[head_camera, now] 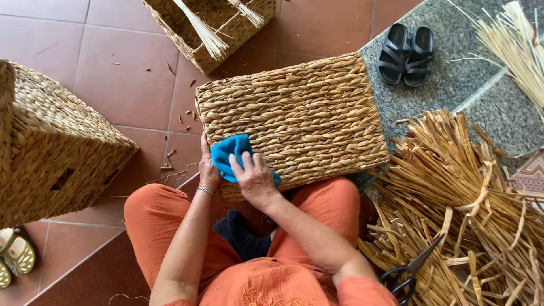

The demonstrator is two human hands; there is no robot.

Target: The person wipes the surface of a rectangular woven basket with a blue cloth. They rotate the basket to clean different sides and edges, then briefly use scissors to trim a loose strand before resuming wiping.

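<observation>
Blue cloth, tan woven basket

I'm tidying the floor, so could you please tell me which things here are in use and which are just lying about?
In use: woven basket, blue cloth, left hand, right hand.
Lying about: black sandals, scissors, straw pile, side basket, far basket.

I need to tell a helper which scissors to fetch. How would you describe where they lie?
Start at the big heap of dried straw strips on the person's right. At its near edge, by their right elbow, lie black-handled metal scissors, the only dark metal thing among pale straw.
</observation>
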